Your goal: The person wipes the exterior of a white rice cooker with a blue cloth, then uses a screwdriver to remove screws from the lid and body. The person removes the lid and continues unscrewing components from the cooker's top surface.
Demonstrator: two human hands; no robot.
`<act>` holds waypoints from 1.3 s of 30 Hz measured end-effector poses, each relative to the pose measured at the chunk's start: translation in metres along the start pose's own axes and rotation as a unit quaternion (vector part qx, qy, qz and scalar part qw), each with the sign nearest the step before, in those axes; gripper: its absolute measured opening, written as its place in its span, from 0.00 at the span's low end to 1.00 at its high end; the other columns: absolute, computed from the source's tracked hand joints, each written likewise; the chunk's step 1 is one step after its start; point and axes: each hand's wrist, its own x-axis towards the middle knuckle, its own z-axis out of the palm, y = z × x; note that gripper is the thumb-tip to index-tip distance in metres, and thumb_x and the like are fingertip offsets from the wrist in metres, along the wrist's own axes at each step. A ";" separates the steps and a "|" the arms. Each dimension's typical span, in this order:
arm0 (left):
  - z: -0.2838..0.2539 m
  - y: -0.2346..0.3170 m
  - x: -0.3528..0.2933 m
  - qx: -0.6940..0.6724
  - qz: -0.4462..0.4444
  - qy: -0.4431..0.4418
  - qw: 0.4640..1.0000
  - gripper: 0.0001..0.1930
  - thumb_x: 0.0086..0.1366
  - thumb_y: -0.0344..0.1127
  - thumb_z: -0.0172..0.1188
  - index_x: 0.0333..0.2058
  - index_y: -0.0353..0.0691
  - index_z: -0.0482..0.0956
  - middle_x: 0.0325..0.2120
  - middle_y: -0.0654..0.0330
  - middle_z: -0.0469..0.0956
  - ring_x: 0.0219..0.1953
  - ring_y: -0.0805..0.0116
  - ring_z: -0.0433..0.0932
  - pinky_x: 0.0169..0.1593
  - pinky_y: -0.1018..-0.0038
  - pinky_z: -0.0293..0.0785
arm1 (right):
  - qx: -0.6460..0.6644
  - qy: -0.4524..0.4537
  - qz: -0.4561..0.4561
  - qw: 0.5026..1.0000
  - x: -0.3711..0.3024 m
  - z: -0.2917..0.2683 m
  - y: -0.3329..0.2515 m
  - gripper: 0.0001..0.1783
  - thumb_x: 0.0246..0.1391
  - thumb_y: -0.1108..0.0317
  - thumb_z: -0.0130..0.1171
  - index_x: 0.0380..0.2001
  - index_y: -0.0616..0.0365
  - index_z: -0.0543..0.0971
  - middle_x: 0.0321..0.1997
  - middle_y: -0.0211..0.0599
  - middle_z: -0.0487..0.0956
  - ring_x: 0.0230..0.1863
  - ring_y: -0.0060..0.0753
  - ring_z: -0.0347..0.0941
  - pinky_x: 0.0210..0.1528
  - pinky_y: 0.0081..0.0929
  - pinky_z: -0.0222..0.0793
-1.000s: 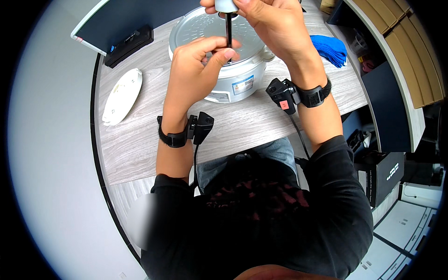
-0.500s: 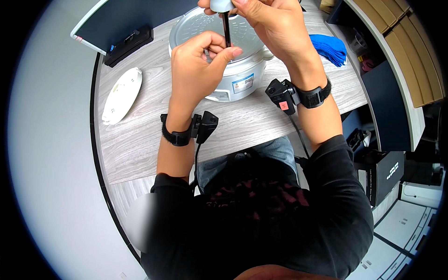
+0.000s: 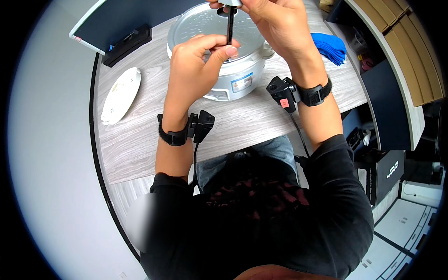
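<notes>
Over the silver rice cooker (image 3: 242,77) and its metal lid (image 3: 198,25), both my hands are raised. A thin black rod (image 3: 230,25) stands nearly upright between them. My left hand (image 3: 198,60) pinches its lower end between thumb and fingers; the tip is hidden. At the picture's top edge, my right hand (image 3: 280,23) grips a light grey rounded piece (image 3: 230,2), partly cut off, and the rod's upper end meets its underside. Behind the rod, a dark oval (image 3: 227,11) shows in the middle of the lid.
A white oval dish (image 3: 121,95) lies on the wood-grain table (image 3: 144,144) at the left. Behind it sits a black case (image 3: 128,46) by a dark panel. A folded blue cloth (image 3: 329,47) lies right of the cooker, near a shelf with cardboard boxes (image 3: 410,56).
The light grey piece and the rod's top have shifted slightly up and right, uncovering more of the dark oval on the lid. My left hand stays almost in place, still pinching the rod.
</notes>
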 end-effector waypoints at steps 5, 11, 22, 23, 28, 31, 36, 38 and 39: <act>0.005 0.000 -0.001 0.015 0.005 0.027 1.000 0.07 0.58 0.31 0.70 0.34 0.36 0.87 0.22 0.60 0.83 0.24 0.76 0.78 0.27 0.78 0.69 | -0.078 0.046 0.020 0.996 0.002 0.008 0.009 0.10 0.60 0.72 0.65 0.43 0.65 0.78 0.39 0.31 0.82 0.39 0.17 0.77 0.42 0.18 0.75; 0.001 0.007 -0.001 0.060 -0.004 0.021 0.998 0.07 0.58 0.32 0.71 0.33 0.37 0.87 0.22 0.63 0.83 0.24 0.78 0.76 0.27 0.81 0.67 | -0.213 0.029 0.034 0.976 0.002 0.009 -0.010 0.11 0.58 0.74 0.66 0.43 0.65 0.79 0.38 0.26 0.81 0.37 0.13 0.75 0.40 0.15 0.73; 0.000 0.003 -0.001 0.017 -0.017 0.010 1.000 0.05 0.59 0.31 0.68 0.32 0.37 0.87 0.22 0.62 0.83 0.24 0.77 0.77 0.28 0.80 0.68 | -0.049 0.055 -0.014 0.997 0.000 0.019 0.003 0.15 0.58 0.74 0.66 0.46 0.64 0.76 0.40 0.31 0.82 0.39 0.14 0.75 0.42 0.14 0.72; 0.000 0.003 -0.001 0.018 -0.017 0.015 1.000 0.05 0.59 0.31 0.69 0.32 0.37 0.87 0.22 0.62 0.83 0.24 0.77 0.77 0.28 0.80 0.68 | -0.100 0.069 -0.006 0.993 -0.001 0.025 -0.003 0.15 0.57 0.74 0.68 0.45 0.64 0.76 0.40 0.32 0.82 0.38 0.14 0.75 0.41 0.13 0.72; 0.002 0.006 0.000 0.054 -0.016 0.032 0.998 0.06 0.56 0.32 0.73 0.29 0.36 0.86 0.20 0.63 0.82 0.22 0.79 0.76 0.27 0.82 0.69 | -0.148 0.052 -0.007 0.988 0.006 0.009 0.005 0.15 0.55 0.75 0.69 0.45 0.64 0.76 0.40 0.34 0.82 0.38 0.15 0.76 0.41 0.13 0.73; 0.003 0.009 0.000 0.057 -0.003 0.045 0.997 0.10 0.54 0.33 0.75 0.26 0.36 0.83 0.18 0.64 0.80 0.22 0.80 0.76 0.29 0.83 0.71 | -0.005 0.009 0.003 1.000 0.005 0.004 0.008 0.14 0.59 0.75 0.65 0.47 0.64 0.76 0.41 0.34 0.82 0.42 0.18 0.77 0.45 0.16 0.74; 0.006 0.008 0.001 0.049 0.019 0.049 0.997 0.10 0.55 0.33 0.76 0.24 0.38 0.81 0.18 0.70 0.77 0.23 0.84 0.69 0.29 0.84 0.63 | 0.018 0.004 0.002 1.000 0.002 0.009 0.010 0.13 0.62 0.74 0.62 0.49 0.64 0.77 0.43 0.33 0.82 0.45 0.20 0.78 0.49 0.18 0.75; 0.005 0.009 0.002 0.070 0.025 0.057 0.996 0.13 0.53 0.35 0.77 0.23 0.36 0.80 0.17 0.65 0.79 0.23 0.79 0.77 0.31 0.83 0.73 | -0.076 0.029 0.010 0.997 0.001 0.021 -0.001 0.14 0.62 0.73 0.63 0.49 0.64 0.77 0.42 0.32 0.82 0.44 0.19 0.77 0.48 0.18 0.74; 0.004 0.009 0.002 0.074 0.016 0.047 0.996 0.11 0.53 0.34 0.76 0.25 0.36 0.81 0.19 0.65 0.80 0.24 0.79 0.77 0.32 0.82 0.73 | -0.108 0.029 0.011 0.994 0.002 0.020 -0.002 0.14 0.61 0.72 0.63 0.49 0.64 0.77 0.42 0.32 0.82 0.43 0.19 0.77 0.47 0.17 0.74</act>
